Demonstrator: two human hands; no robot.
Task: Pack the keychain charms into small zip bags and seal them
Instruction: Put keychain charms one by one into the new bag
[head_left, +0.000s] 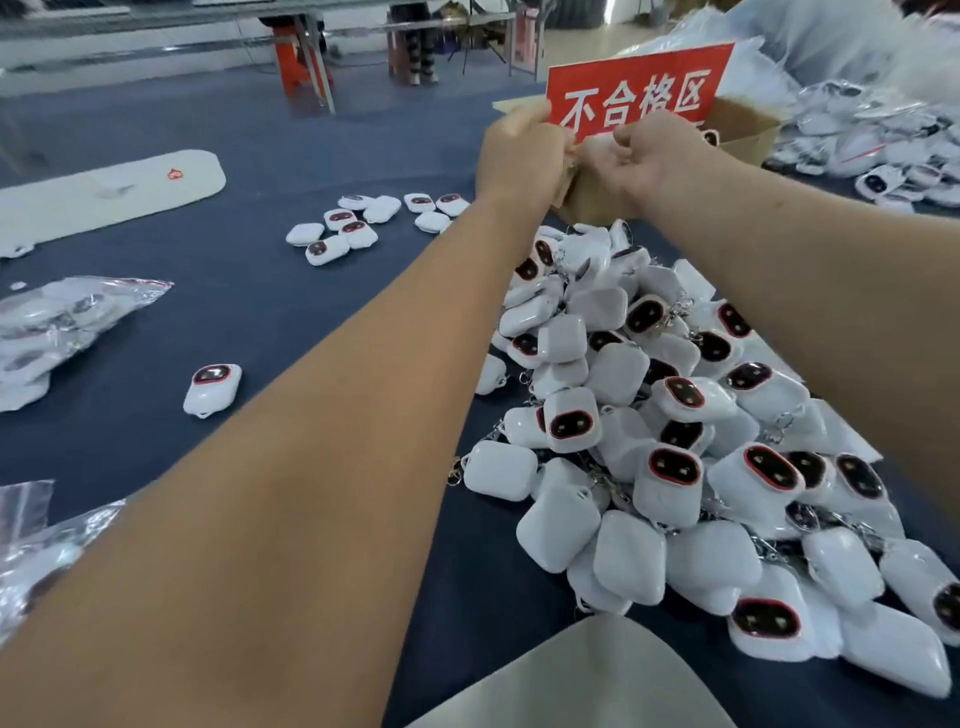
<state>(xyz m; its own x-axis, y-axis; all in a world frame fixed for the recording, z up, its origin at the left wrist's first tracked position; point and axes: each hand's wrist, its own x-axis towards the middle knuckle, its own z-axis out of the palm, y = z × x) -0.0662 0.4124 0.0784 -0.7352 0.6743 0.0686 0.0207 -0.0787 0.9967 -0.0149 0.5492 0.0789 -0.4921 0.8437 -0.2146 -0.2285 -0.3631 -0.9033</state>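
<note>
The dark blue table (249, 291) spreads out under my arms. To my right lies the big heap of white charms (670, 431), piled on each other, many showing a dark oval face ringed in red, with metal clips poking out between them. Behind it stands a cardboard box (748, 132) with a red sign (639, 85) in white characters. Further right is a mound of bagged charms (872, 140). On my left lie a long white pad (104, 192), a clear bag of charms (57, 322), a small scatter of loose charms (353, 226) and one single charm (213, 388). My left hand (519, 156) and right hand (654, 156) are raised together before the sign, fingers curled, pinching a small zip bag (595, 148) between them; its contents are too blurred to make out.
</note>
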